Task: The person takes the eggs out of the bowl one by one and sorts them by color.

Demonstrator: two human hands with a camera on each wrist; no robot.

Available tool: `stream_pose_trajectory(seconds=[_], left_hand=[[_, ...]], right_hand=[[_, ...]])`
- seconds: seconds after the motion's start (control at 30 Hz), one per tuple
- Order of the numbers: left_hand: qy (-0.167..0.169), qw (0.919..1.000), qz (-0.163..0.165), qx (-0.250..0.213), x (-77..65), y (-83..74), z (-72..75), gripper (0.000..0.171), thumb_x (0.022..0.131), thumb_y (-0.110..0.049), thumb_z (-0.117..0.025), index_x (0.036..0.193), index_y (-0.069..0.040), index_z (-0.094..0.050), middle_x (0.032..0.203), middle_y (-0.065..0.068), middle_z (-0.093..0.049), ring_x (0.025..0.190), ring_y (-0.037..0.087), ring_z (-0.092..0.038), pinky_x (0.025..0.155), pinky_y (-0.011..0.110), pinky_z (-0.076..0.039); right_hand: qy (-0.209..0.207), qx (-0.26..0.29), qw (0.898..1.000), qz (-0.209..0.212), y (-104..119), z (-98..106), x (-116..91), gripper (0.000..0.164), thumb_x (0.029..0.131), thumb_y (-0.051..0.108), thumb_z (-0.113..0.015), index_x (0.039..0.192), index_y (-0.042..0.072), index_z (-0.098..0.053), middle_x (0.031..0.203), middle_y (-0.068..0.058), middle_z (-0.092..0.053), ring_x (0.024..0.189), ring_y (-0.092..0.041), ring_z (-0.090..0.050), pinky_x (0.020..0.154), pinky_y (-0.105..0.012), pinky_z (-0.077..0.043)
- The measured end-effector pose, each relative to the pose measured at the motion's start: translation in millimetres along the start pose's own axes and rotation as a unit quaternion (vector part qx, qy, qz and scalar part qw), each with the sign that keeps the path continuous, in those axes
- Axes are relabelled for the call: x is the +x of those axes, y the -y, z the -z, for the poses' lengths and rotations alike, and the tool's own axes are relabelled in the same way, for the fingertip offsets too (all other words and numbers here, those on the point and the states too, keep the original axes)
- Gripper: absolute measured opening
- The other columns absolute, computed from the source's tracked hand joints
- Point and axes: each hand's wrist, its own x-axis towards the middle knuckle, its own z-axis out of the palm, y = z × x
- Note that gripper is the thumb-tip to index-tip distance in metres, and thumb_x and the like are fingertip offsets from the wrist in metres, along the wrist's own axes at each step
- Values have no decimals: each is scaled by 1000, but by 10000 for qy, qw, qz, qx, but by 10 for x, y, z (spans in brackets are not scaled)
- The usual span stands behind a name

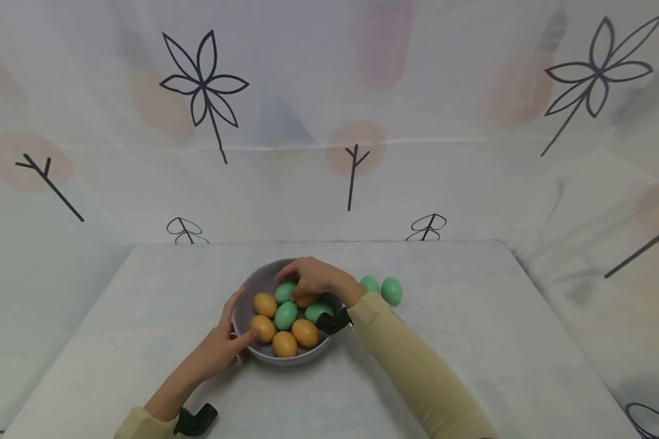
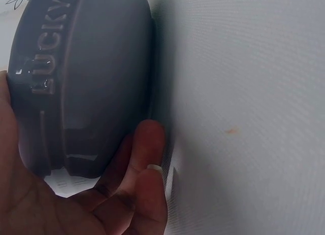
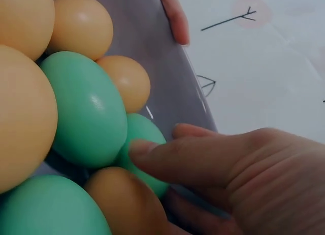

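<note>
A grey-purple bowl (image 1: 258,280) stands on the table, holding several orange eggs (image 1: 285,344) and several green eggs (image 1: 286,316). My left hand (image 1: 216,347) grips its left side, thumb over the rim near an orange egg and fingers around the outside. In the left wrist view, raised lettering shows on the outer wall of the bowl (image 2: 104,88), with curled fingers by its base. My right hand (image 1: 318,277) reaches into the bowl's far side. Its thumb and fingers pinch a green egg (image 3: 143,131) beside the wall; the fingertips behind it are partly hidden.
Two green eggs (image 1: 392,291) lie on the white-covered table (image 1: 472,341) right of the bowl, one partly behind the right forearm. Behind the table hangs a pale cloth (image 1: 285,195) with drawn plants. A dark wrist camera (image 1: 335,321) overhangs the bowl's right rim.
</note>
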Motion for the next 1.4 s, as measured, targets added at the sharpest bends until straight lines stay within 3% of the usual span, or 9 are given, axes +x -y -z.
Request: stream_pose_trajectory(seconds=[0.2,0.4,1.0,1.23,1.4], left_hand=[[-52,10000,9,-31,-1,7,3,87,98,-37,-63,158,-35,0,82,10,-62,69,22,-60,64,35,-46],[-82,9999,80,5,-4,4,-9,87,98,-39,-63,158,-34,-1,83,10,-62,69,22,-59,64,35,-46],[-63,10000,42,-30,-6,3,-7,86,98,-37,-63,158,-33,-1,82,10,-62,69,22,-59,62,35,-46],[-108,9999,76,-5,-2,0,-13,86,98,-38,-63,158,-33,-2,82,10,-62,69,22,-59,62,35,-46],[-139,9999,39,-13,-3,-5,-21,86,97,-38,-64,158,-33,-3,83,10,-62,68,22,-59,61,34,-46]], right_hand=[[15,-472,9987,184,-17,-46,38,40,85,9,-79,123,19,-72,132,0,-61,125,-18,-51,103,-34,-40],[-127,-582,9979,238,-17,-67,29,36,84,9,-80,118,18,-74,128,0,-63,124,-18,-52,103,-33,-39],[-456,95,9973,574,143,161,-112,41,88,17,-78,128,17,-68,127,1,-61,116,-16,-57,96,-32,-44],[-584,483,9943,755,142,243,-263,40,92,22,-72,131,17,-63,127,4,-59,119,-20,-56,96,-34,-45],[-852,686,9895,949,50,308,-427,39,95,23,-69,131,10,-60,129,-4,-58,117,-25,-58,96,-36,-46]])
